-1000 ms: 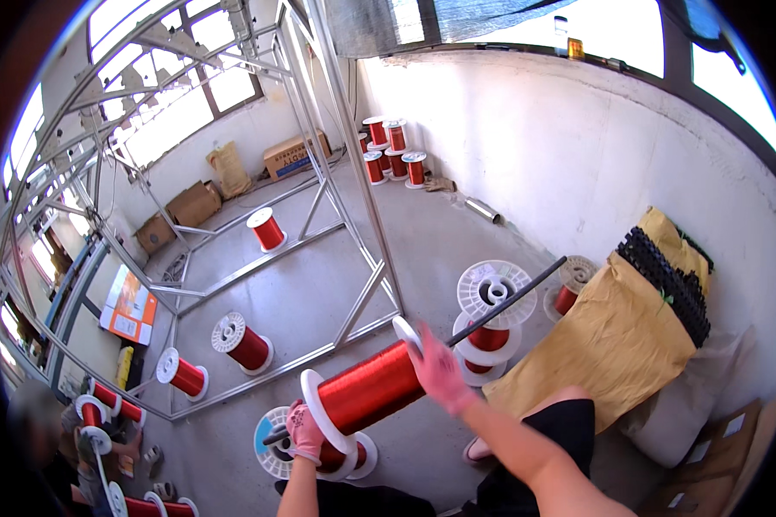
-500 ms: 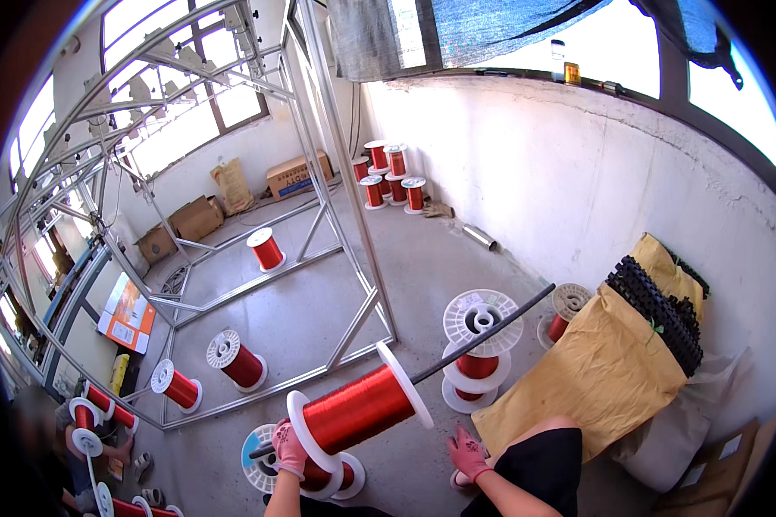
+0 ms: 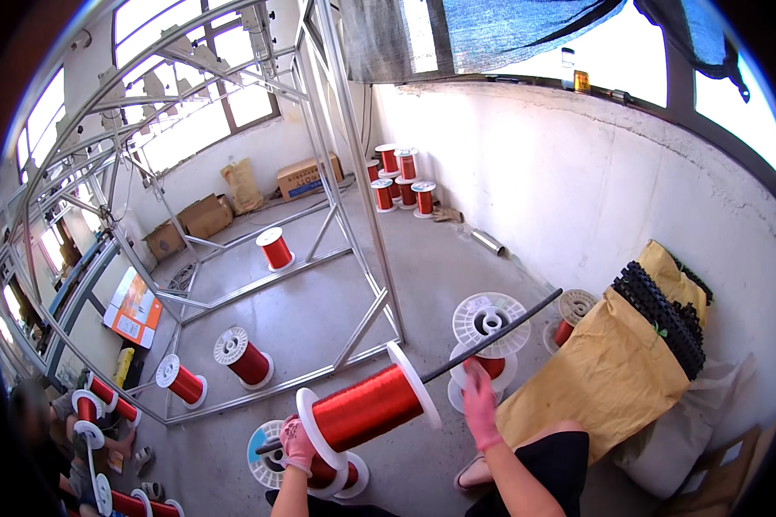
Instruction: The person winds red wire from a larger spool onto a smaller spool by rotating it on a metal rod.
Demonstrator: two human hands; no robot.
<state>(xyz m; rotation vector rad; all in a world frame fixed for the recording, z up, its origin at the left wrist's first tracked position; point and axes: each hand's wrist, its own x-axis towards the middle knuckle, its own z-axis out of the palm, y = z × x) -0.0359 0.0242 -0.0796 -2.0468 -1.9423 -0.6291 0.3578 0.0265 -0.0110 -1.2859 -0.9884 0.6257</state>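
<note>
A large spool of red wire with white flanges hangs tilted in front of me, threaded on a long dark rod. My left hand, in a pink glove, is closed round the rod's near end beside the spool's left flange. My right hand, also gloved in pink, is raised with fingers stretched out, beside a stack of spools standing on the floor. Whether its fingertips touch that stack I cannot tell. Below the held spool, another spool lies partly hidden behind my left hand.
A metal frame stands left, with red spools in and around it. Yellow sacking with black ribbed strips lies right. More spools stand by the wall. Another person sits at far left among spools.
My right hand has risen from low near my leg to beside the stacked spools. My left hand still holds the rod with the spool. The whole view has shifted slightly.
</note>
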